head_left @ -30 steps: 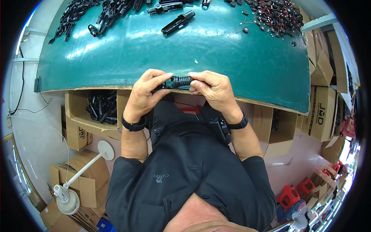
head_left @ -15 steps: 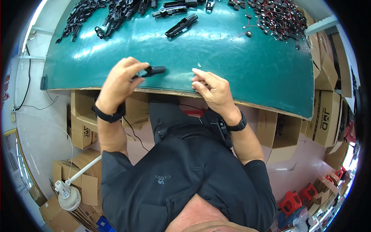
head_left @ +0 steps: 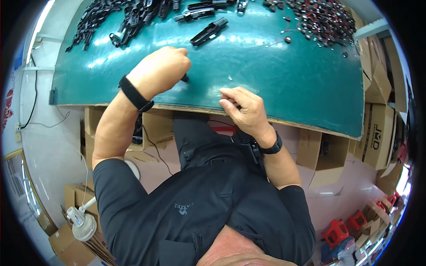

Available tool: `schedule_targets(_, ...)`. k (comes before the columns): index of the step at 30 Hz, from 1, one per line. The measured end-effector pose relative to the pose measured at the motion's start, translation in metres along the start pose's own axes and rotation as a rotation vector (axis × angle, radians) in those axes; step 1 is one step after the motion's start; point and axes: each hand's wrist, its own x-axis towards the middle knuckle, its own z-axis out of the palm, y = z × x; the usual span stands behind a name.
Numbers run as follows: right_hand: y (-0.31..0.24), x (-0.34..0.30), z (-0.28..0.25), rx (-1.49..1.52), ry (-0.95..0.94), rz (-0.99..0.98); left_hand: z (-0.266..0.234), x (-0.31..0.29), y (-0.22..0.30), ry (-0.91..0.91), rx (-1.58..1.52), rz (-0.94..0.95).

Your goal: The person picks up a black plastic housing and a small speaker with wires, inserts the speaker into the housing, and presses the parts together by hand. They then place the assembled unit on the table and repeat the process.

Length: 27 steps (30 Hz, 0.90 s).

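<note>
Left hand [head_left: 163, 67], grip hidden, mostly masks a black part [head_left: 185, 78]; right hand [head_left: 244, 108], fingertips parted; an elongated black casing [head_left: 208, 32] lies beyond.

pale lettering [head_left: 185, 205] w/ animal logo [head_left: 182, 211] is showing on the dark shirt [head_left: 177, 237], dark letters [head_left: 376, 141] are running down the cardboard box [head_left: 384, 126] at rt, & red marks [head_left: 9, 104] far l are looking blurred.

A black part [head_left: 185, 78] is being mostly covered by the left hand [head_left: 165, 67] toward the near edge of the green desk [head_left: 301, 88]; only a little is being exposed, its pose being hidden.
</note>
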Motion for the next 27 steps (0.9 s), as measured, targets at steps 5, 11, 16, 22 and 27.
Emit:
schedule_targets(5,0.004,0.001,0.006,-0.001,0.021,-0.082,0.006,-0.024,-0.007,0.132,-0.134,-0.047)
schedule_targets(11,0.003,-0.005,-0.009,0.059,0.014,0.013,0.124,-0.144,-0.063,0.441,-0.691,-0.378)
schedule_targets(16,0.023,0.025,-0.066,-0.164,0.095,-0.105,0.255,-0.298,-0.106,0.645,-0.838,-0.733)
schedule_targets(22,0.082,0.085,-0.142,-0.772,0.310,0.212,0.172,-0.148,-0.104,0.558,-0.672,-0.672)
schedule_targets(27,0.099,0.102,-0.130,-0.793,0.097,0.389,0.119,0.003,-0.086,0.592,-0.676,-0.303)
